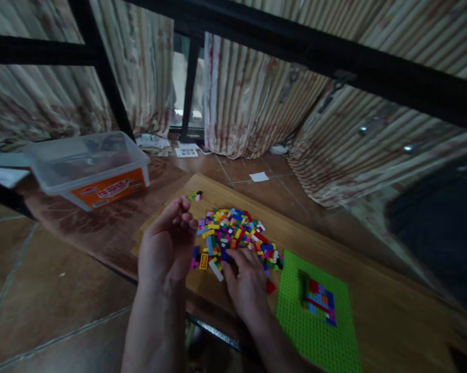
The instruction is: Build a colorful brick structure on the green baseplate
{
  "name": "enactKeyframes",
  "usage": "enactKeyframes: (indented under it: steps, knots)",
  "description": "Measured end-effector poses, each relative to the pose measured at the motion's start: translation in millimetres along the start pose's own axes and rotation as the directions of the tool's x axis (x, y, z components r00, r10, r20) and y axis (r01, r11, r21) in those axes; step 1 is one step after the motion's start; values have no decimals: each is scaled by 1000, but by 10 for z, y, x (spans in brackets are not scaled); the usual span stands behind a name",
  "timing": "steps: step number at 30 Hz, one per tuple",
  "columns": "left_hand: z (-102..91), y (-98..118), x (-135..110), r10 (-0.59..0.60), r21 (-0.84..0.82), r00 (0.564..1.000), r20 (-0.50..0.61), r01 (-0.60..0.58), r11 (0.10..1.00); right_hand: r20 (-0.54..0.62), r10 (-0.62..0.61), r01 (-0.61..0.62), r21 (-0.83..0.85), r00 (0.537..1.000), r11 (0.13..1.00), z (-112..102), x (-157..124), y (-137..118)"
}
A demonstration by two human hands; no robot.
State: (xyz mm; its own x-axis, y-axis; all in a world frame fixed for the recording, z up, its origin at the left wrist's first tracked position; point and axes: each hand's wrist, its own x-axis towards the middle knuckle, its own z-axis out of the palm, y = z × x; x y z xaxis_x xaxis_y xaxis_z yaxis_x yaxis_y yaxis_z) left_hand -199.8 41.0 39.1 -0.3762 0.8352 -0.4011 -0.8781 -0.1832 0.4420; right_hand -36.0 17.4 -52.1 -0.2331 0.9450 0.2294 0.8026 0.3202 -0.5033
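A heap of small multicoloured toy bricks [233, 228] lies on a wooden board. My right hand [245, 282] reaches palm down into its near edge, with thumb and index finger around a blue toy brick [224, 255]. Left of the heap, my left hand [169, 238] is raised with the palm turned up and inward. Its fingers are curled, and whether they hold anything cannot be made out. A green baseplate [291, 316] lies right of my right hand, bearing a small block of joined bricks [319, 301] in red, blue, orange and purple.
A clear plastic tub [89, 155] with an orange label stands at the left on a brown cloth. The wooden board [396, 316] extends to the right. A yellow brick [203, 261] and a white brick [216, 270] lie near its front edge. Black metal bars [256, 31] cross above.
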Motion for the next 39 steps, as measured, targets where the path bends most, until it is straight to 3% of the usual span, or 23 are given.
enactKeyframes:
  steps: [15, 23, 32, 36, 39]
  knots:
    - [85, -92, -1, 22, 97, 1000, -12, -20, 995, -54, 50, -51, -19, 997, 999, 42, 74, -49]
    - [73, -119, 1, -5, 78, 1000, 18, 3, 997, -151, 89, -67, 148, 985, 987, -94, -43, 79]
    - [31, -102, 1, -11, 46, 1000, 20, 10, 999, -171, 111, -101, 66, 979, 993, -110, -144, 302]
    - [20, -87, -1, -15, 29, 1000, 17, 14, 999, -210, 70, -59, 58, 975, 997, -109, -103, 204]
    - [8, -84, 2, -14, 6, 1000, 19, 14, 1000, -167, -16, 25, 51, 986, 998, -50, -15, 38]
